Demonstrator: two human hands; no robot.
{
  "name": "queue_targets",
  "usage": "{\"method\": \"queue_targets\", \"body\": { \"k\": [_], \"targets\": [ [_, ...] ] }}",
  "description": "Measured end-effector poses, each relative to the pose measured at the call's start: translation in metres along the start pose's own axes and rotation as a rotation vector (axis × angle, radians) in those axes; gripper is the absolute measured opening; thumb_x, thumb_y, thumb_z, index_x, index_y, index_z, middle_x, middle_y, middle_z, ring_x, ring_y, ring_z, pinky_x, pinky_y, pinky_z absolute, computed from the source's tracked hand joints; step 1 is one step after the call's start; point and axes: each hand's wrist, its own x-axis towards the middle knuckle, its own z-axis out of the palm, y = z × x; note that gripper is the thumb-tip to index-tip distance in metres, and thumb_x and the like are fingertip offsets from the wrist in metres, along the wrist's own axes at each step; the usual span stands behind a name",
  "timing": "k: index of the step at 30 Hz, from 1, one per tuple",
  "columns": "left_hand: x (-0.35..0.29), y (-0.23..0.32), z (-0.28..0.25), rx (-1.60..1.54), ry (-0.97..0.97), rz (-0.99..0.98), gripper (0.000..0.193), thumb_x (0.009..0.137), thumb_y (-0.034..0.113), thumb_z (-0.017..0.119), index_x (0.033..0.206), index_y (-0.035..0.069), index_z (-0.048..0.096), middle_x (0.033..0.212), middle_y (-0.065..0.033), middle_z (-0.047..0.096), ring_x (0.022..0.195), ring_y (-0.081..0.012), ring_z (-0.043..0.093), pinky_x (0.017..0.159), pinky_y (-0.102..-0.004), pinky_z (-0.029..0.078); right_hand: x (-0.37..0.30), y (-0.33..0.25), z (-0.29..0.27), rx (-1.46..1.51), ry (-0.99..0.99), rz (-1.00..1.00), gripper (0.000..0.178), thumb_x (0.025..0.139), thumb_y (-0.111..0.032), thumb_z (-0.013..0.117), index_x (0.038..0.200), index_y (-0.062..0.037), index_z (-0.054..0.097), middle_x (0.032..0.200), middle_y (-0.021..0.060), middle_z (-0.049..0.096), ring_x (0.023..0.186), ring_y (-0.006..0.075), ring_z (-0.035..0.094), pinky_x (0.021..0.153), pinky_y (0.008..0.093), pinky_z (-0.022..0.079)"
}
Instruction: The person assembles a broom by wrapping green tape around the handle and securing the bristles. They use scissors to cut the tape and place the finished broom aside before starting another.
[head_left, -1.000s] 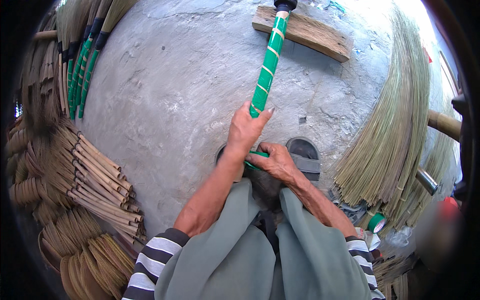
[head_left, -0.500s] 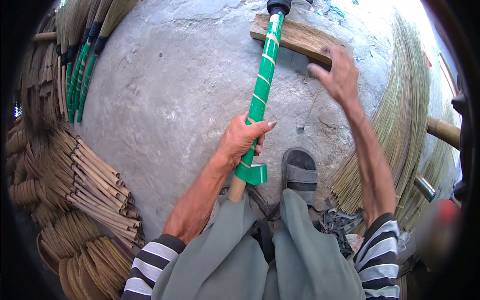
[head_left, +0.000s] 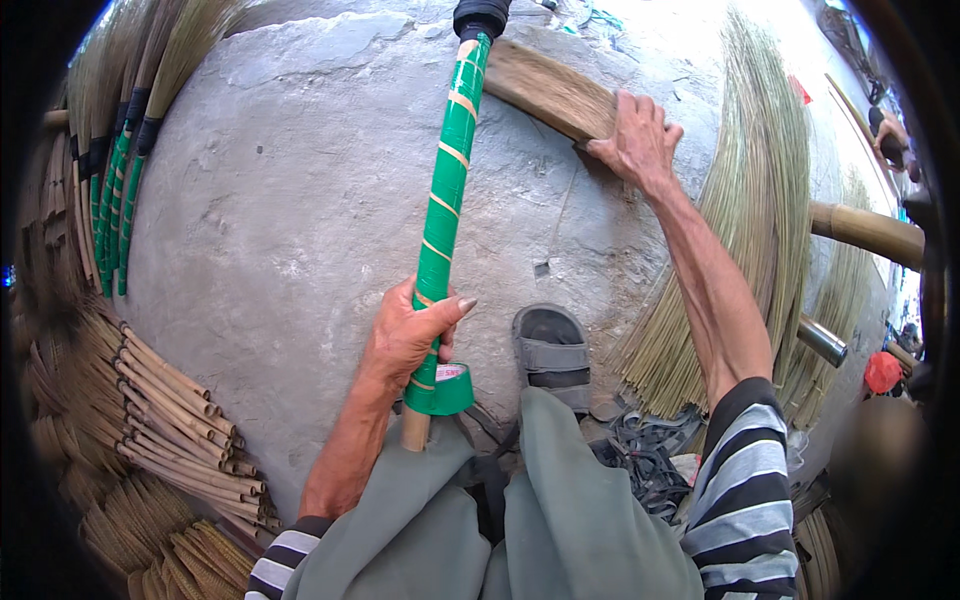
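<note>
My left hand (head_left: 402, 338) is wrapped round the lower part of a broom handle (head_left: 450, 180), a stick wound in green tape with pale bands showing between the turns. Just below that hand a roll of green tape (head_left: 455, 393) hangs against the stick, near its bare lower end by my lap. A black binding (head_left: 481, 16) tops the handle at the upper edge; what lies beyond it is out of view. Far off to the right, my right hand (head_left: 640, 146) grips the right end of a wooden block (head_left: 545, 88) on the floor.
Finished brooms (head_left: 130, 150) with green handles lean at the far left, above bundled sticks (head_left: 185, 420) and coiled cord (head_left: 190, 560). Loose broom grass (head_left: 750, 220) lies to the right, beside a bamboo pole (head_left: 868, 233). Another person's hand (head_left: 888, 130) shows at the far right edge.
My right hand has come down from above the floor onto the wooden block's end. The left hand keeps its hold on the broom handle. The whole view has shifted somewhat.
</note>
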Motion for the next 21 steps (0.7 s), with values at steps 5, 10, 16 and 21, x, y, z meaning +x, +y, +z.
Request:
{"method": "queue_targets", "body": {
  "k": [5,10,16,21],
  "targets": [
    [0.005,0.000,0.002,0.036,-0.021,0.023,0.029,0.093,0.021,0.085,0.103,0.006,0.062,0.069,-0.0015,0.061,0.051,-0.0103,0.058,0.047,-0.0262,0.048,-0.034,0.051,0.003,0.054,0.012,0.348,0.091,0.074,-0.060,0.092,0.139,-0.0061,0.058,0.131,0.0180,0.061,0.123,0.0338,0.054,0.103,0.0607,0.038],
    [0.019,-0.005,0.010,0.054,-0.053,0.017,0.032,0.092,0.025,0.085,0.098,0.006,0.060,0.070,-0.0009,0.061,0.054,-0.0101,0.060,0.050,-0.0279,0.050,-0.056,0.101,-0.014,0.081,-0.052,0.648,0.096,0.075,-0.060,0.090,0.145,-0.0037,0.055,0.143,0.0226,0.058,0.139,0.0387,0.049,0.111,0.0706,0.035],
    [0.038,-0.022,0.018,0.044,-0.070,-0.025,0.033,0.092,0.028,0.084,0.097,0.007,0.059,0.071,-0.0010,0.061,0.055,-0.0102,0.060,0.050,-0.0278,0.050,-0.097,0.076,-0.017,0.077,0.172,0.355,0.093,0.082,-0.051,0.089,0.151,-0.0016,0.052,0.146,0.0238,0.057,0.138,0.0387,0.052,0.111,0.0660,0.039],
    [0.042,-0.026,0.018,-0.035,-0.088,-0.023,0.032,0.092,0.028,0.084,0.100,0.007,0.062,0.072,-0.0012,0.062,0.055,-0.0102,0.060,0.050,-0.0272,0.050,-0.212,-0.060,-0.009,0.798,-0.091,-0.325,0.053,0.087,-0.031,0.080,0.126,0.0019,0.066,0.120,0.0239,0.070,0.113,0.0425,0.067,0.097,0.0525,0.052]
  ]
}}
